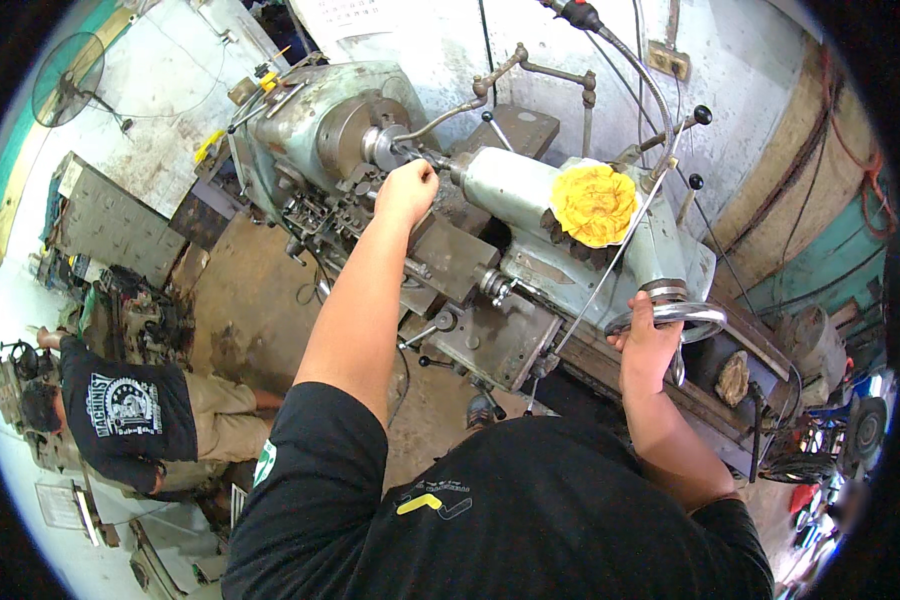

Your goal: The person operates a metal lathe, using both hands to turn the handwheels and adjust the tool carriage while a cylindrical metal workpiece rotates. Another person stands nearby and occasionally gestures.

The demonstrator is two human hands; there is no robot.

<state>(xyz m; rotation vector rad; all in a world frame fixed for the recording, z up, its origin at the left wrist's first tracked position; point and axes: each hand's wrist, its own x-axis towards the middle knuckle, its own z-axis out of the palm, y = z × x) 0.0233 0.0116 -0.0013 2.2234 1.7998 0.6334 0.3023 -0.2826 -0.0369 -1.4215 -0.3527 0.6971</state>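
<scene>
My left hand [408, 192] reaches to the gap between the lathe chuck [348, 138] and the tailstock [515, 185]. Its fingers are curled together beside a round metal workpiece [382, 148] in the chuck; whatever they pinch, if anything, cannot be made out. A metal tool [432, 158] sticks out of the tailstock toward the workpiece, just beyond my fingertips. At the tailstock's other end, my right hand [648, 350] is wrapped round the rim of a shiny handwheel [705, 314]. Below my left forearm sits the lathe carriage [490, 330] with its levers.
A yellow cloth [595, 204] lies on top of the tailstock. A jointed coolant pipe [480, 88] arches over the chuck. To the left, another person [135, 405] in a black shirt bends at a machine. A fan [68, 80] hangs by the far left wall.
</scene>
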